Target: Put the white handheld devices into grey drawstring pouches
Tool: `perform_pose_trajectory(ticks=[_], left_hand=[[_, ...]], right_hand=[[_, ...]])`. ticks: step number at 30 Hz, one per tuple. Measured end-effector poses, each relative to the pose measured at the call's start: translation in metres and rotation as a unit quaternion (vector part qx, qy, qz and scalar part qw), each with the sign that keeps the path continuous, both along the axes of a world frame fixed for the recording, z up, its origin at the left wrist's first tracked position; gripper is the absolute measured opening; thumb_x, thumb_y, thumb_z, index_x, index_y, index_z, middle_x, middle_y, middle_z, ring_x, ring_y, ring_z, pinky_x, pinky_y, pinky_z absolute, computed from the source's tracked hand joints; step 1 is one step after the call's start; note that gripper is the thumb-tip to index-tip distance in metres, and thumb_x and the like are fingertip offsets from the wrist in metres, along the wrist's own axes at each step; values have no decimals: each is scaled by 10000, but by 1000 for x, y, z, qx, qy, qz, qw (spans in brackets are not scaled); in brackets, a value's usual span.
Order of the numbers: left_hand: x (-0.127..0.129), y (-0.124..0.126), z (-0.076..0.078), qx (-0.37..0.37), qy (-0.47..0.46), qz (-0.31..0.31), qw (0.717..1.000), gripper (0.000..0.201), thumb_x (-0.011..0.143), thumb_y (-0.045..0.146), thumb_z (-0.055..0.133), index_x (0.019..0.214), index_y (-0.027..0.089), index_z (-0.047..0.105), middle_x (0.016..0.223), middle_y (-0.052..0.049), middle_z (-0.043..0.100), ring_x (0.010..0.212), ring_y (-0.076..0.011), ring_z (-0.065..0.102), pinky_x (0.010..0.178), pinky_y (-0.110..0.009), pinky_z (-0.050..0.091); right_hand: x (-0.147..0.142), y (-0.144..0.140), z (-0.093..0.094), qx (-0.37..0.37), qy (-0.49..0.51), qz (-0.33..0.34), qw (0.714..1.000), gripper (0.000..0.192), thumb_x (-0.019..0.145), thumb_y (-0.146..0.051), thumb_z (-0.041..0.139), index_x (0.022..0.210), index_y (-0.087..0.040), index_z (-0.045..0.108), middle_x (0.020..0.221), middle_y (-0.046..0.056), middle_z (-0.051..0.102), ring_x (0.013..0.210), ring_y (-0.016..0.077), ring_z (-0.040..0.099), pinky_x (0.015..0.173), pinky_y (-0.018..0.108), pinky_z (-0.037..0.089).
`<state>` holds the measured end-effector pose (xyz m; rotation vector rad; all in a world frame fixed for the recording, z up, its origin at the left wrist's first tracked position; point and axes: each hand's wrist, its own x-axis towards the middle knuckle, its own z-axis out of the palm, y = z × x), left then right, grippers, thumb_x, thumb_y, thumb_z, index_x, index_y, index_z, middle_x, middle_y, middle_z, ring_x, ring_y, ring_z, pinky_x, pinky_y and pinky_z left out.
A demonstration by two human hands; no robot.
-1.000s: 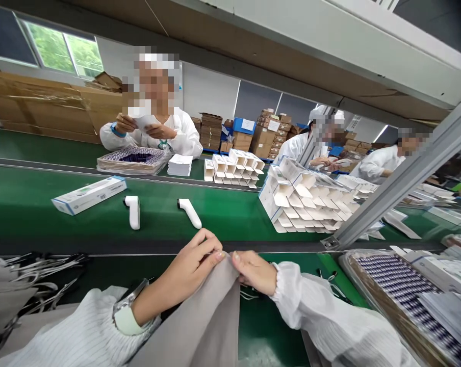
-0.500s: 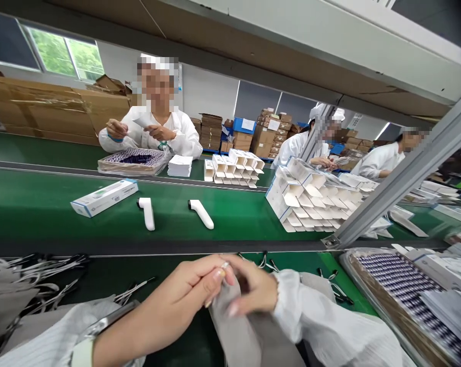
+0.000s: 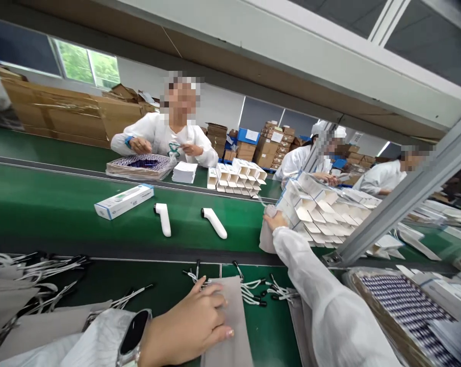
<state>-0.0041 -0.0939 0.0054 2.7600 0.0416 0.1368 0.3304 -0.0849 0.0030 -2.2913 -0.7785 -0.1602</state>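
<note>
My left hand (image 3: 194, 321) lies with its fingers spread on a flat grey drawstring pouch (image 3: 236, 306). White cords with black ends stick out from that pouch's top. Stretched forward over the far green belt, my right hand (image 3: 277, 221) grips a second grey pouch (image 3: 267, 237), which hangs just left of the stacked open white boxes (image 3: 310, 211). What that pouch contains is hidden. Two white infrared thermometers, one on the left (image 3: 163, 220) and one nearer my right hand (image 3: 214, 223), rest on the belt. Left of them lies a printed white box (image 3: 124, 202).
More grey pouches (image 3: 12, 300) are piled at the left. On the right stands a tray of patterned small items (image 3: 406, 306) beneath a slanting metal post (image 3: 406, 188). Across the belt, a person (image 3: 169, 133) works by a similar tray (image 3: 138, 167). A shelf (image 3: 291, 56) hangs overhead.
My right hand has moved forward and right to the belt with a pouch. My left hand has let go and now lies flat on another pouch. The person opposite has lowered their hands.
</note>
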Motion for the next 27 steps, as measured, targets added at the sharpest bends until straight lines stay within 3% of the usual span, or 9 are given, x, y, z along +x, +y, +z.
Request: perform_pose_trajectory(ticks=[3,6,10,13,17,20,22,24,27], left_hand=[[4,9,-2,31,-41,92,994,202,844,202,399,944,237,571,1044,-21,520,1004,-201,428,835,-335,346],[8,16,-8,75,-51,167,982,276,814,129,420,1065,217,494,1049,-44,497,981,-217,413,787,-343,345],[10,16,-17,129,-37,180,975,210,821,111,404,951,196,546,922,-37,516,898,-203,432,738,-324,336],[10,12,-22,200,-51,169,964,278,813,56,370,1015,169,524,932,-56,515,893,-210,431,732,-328,326],[11,6,-24,266,-64,144,951,350,782,-23,321,1034,112,524,887,-76,538,837,-212,453,704,-321,324],[11,4,-23,272,-70,130,951,351,766,-52,300,954,101,554,823,-71,540,773,-202,463,672,-310,320],[12,4,-21,265,-76,126,953,325,759,-59,303,854,112,564,767,-61,527,737,-197,460,647,-308,310],[12,5,-18,256,-78,124,955,292,763,-53,313,771,123,547,737,-56,514,732,-201,454,646,-314,300],[12,11,-10,208,-63,115,969,256,780,-37,318,739,137,502,733,-45,503,746,-196,436,664,-314,293]], right_hand=[[-12,14,-23,-55,-9,-30,998,497,634,-315,610,1059,-77,509,1023,222,507,1028,365,418,790,504,313],[-40,34,-30,-103,-113,46,987,479,746,-411,501,1168,-191,443,1239,153,369,1195,323,210,899,505,186],[-87,65,-34,-178,-158,220,946,494,786,-496,408,1203,-231,396,1213,108,413,1150,269,304,896,432,247],[-108,80,-39,-197,-103,242,944,535,752,-357,530,1222,-165,362,1103,154,493,1065,274,409,846,416,314],[-105,74,-39,-168,-56,248,952,502,717,-157,549,1193,-151,389,1017,140,550,992,247,482,812,362,363],[-97,53,-26,-119,-22,261,958,468,758,-229,501,1202,-181,363,1028,84,559,947,195,519,801,309,392],[-98,36,-12,-26,77,286,955,497,772,-281,473,1226,-168,305,995,71,571,897,173,545,778,301,417],[-105,18,4,122,250,327,903,591,725,-287,530,1237,-171,260,929,58,583,855,175,561,754,318,440],[-122,-6,23,268,441,366,775,787,599,-219,655,1243,-260,205,827,4,569,789,182,576,721,350,460]])
